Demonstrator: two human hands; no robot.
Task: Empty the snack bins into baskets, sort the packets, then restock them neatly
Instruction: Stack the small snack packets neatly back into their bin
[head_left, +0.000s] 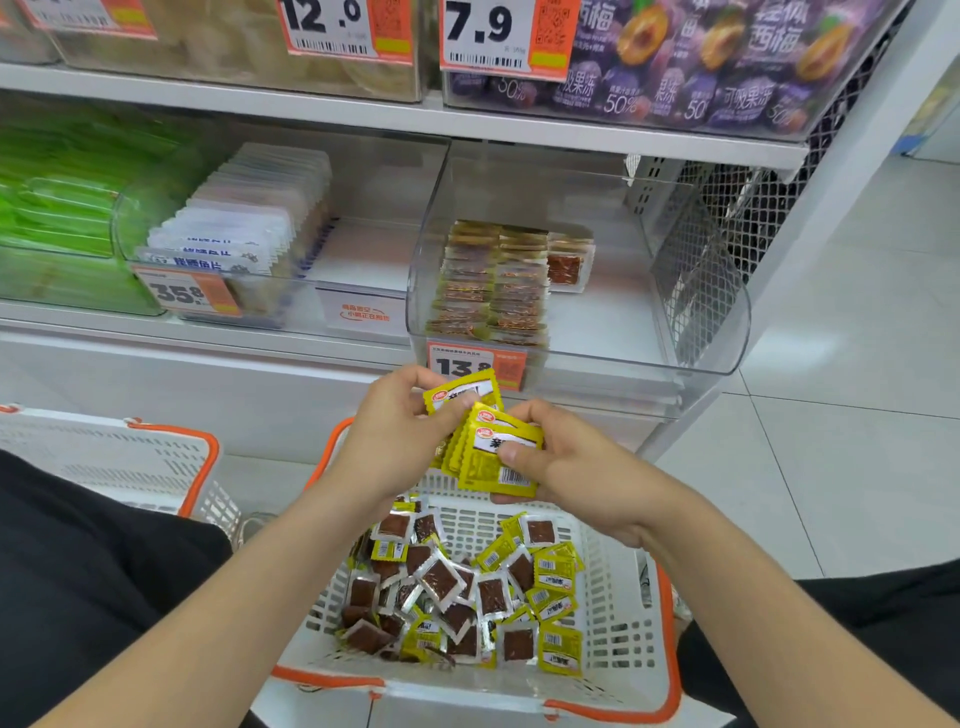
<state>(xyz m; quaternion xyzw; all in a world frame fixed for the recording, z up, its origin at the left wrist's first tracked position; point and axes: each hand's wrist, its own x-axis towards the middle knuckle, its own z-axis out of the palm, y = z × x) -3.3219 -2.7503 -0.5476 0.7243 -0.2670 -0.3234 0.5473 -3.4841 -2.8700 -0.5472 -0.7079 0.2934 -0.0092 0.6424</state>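
— So, where are the yellow packets?
— Some sit in a little stack (500, 460) just above the far edge of the white basket (615, 603). The right hand (576, 480) holds that stack. Its thumb presses on the top packet, right by the white label. The other fingers curl under the stack.
— And the left hand?
— The left hand (400, 431) is above the basket's far edge too, right against the same stack. Its fingers pinch one more yellow packet (460, 393) near its lower edge. That packet pokes up past the fingertips, just behind the top of the stack.
— What is inside the basket?
— A big loose pile of packets (457, 587). Some show a yellow side with a bar code. Others show a see-through side with a brown square. They lie every which way, one on top of another.
— What is behind the basket?
— A clear bin (623, 317) on a shelf, up past the basket's far edge. More packets stand in neat rows (493, 291) at the bin's left side. An orange and white price tag (475, 364) sticks on its front, just over the two hands.
— Anything next to the basket?
— Yes. To the left of it stands a second basket (130, 457), white with an orange rim. Up and to the left of the basket, another bin holds white packets (249, 228). Green packets (52, 218) lie even farther left, but they look blurry.
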